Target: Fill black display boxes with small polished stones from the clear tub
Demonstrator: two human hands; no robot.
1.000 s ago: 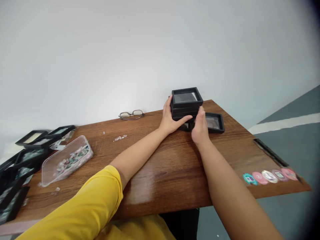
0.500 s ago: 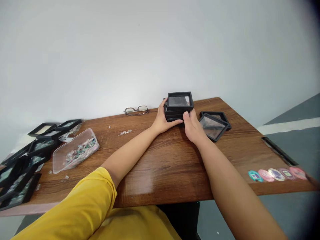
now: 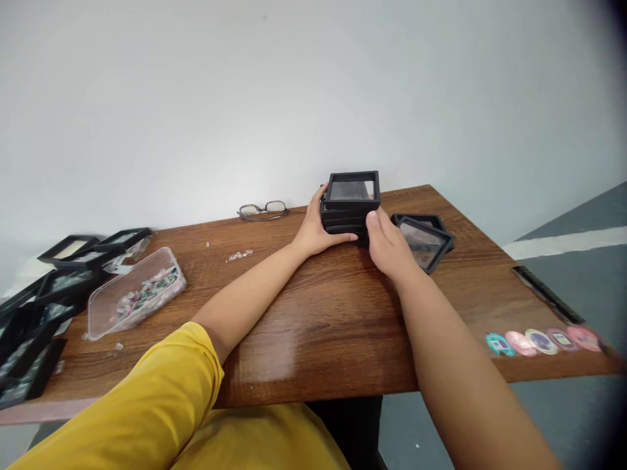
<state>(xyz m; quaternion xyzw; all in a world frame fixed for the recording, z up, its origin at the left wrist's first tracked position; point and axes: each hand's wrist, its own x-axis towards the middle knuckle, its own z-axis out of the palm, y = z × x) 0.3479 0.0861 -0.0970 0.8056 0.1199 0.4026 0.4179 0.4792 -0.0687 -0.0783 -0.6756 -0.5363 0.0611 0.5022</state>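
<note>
Two hands close around a stack of black frames [image 3: 345, 220]

And it's a grip from both sides! The left hand [image 3: 313, 233] wraps the stack's left side, fingers up along the edge and thumb laid across the near face. Opposite, the right hand [image 3: 386, 247] closes on the near right corner, thumb up, its other fingers largely hidden. That looks like a sensible hold: several loose layers could slide apart, and pressure from two sides probably squares them up. The top frame [image 3: 351, 189] lies flat with its window facing up, slightly out of line with those below. Whether the base bears on the wooden table [image 3: 313, 320] can't be told; the hands cover too much.

Just right of the grip, two loose frames [image 3: 426, 243] overlap at an angle, apart from the stack. Left of it, beside the wall [image 3: 245, 104], sit folded-out glasses [image 3: 263, 209], perhaps put there to be clear of the elbows. Nearer lie small clear pieces [image 3: 239, 255]. Farther left comes a clear plastic tray [image 3: 99, 307] of mixed chips [image 3: 142, 295], its walls presumably stopping them scattering, with more black frames [image 3: 68, 248] heaped beyond. Well right and nearer the body, round discs [image 3: 539, 341] overlap in a row.
</note>
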